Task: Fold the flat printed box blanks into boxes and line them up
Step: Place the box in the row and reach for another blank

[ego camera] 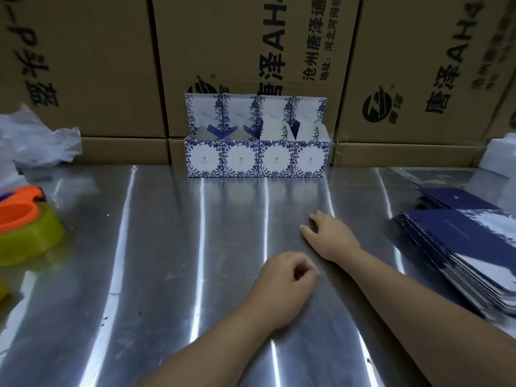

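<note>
Several folded white boxes with blue floral print (pixel 256 157) stand side by side in a row at the back of the metal table (pixel 156 247), their lids upright and open. A fanned stack of flat dark blue box blanks (pixel 469 247) lies at the right edge. My right hand (pixel 329 236) rests on the table left of that stack, its fingers loosely bent and holding nothing. My left hand (pixel 287 286) hovers low over the table centre with its fingers curled in, nothing in it. Both hands are well short of the boxes.
Large brown cartons (pixel 251 51) form a wall right behind the boxes. Crumpled clear plastic (pixel 33 141) lies at the far left, with a yellow-green and orange container (pixel 25 230) in front of it. A second smaller pile of blanks (pixel 452 199) lies behind the stack.
</note>
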